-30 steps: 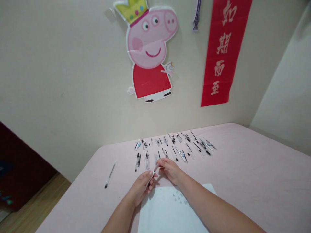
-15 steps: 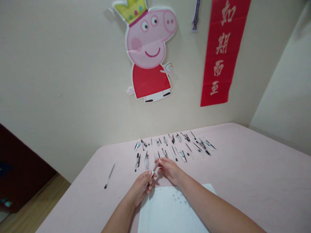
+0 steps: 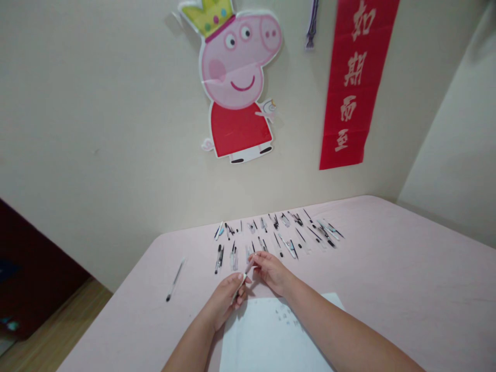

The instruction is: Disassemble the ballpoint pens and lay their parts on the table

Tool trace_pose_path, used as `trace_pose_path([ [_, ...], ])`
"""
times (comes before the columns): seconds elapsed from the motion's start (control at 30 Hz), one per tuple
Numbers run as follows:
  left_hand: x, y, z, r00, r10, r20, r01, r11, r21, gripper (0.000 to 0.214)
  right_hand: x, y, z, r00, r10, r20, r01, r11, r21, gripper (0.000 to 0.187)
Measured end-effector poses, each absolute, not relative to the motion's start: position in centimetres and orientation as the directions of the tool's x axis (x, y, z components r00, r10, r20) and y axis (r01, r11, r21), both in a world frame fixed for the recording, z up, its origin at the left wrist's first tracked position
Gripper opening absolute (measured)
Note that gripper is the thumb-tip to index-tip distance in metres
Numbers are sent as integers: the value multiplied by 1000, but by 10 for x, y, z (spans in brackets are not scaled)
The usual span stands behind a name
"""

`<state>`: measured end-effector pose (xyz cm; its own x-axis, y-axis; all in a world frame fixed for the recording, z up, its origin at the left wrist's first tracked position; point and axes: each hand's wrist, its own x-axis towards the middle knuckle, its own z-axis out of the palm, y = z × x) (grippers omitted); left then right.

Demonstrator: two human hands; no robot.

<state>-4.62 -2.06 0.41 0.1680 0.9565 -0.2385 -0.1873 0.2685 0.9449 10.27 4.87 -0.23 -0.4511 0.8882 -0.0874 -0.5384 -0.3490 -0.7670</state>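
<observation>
In the head view, my left hand (image 3: 229, 295) is closed around the lower part of a slim pen (image 3: 248, 267). The fingertips of my right hand (image 3: 270, 269) pinch the pen's upper end. It slants up to the right between the two hands, above the near edge of the pen parts. Fingers cover much of it, so whether it is one piece or several I cannot tell. Just beyond my hands lie rows of taken-apart pens (image 3: 219, 258), with dark refills, caps and clear barrels. Under my right forearm is a white paper sheet (image 3: 267, 336) with small dark marks.
A single clear pen with a black end (image 3: 175, 280) lies apart on the left of the pink-covered table (image 3: 406, 289). The wall (image 3: 127, 155) rises behind the table's far edge, bearing a cartoon pig cutout (image 3: 240, 88) and a red banner (image 3: 354, 93).
</observation>
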Motion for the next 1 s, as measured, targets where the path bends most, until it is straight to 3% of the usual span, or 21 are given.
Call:
trace_pose_path([
  [0.33, -47, -20, 4, 177, 953, -244, -237, 282, 930, 40, 106, 54, -1, -398, 914, -75, -603, -323, -729, 36],
  [0.57, -48, -21, 2, 168, 953, -253, -216, 286, 934, 39, 110, 61, -1, -289, 956, -46, -602, -219, -768, 34],
  [0.87, -44, -23, 7, 128, 960, -249, -237, 274, 932, 41, 122, 78, -2, -139, 988, -69, -687, -146, -711, 33],
  [1.0, -46, -20, 5, 73, 963, -259, -322, 269, 908, 38, 119, 70, 0, -232, 972, -43, -617, -182, -765, 32],
])
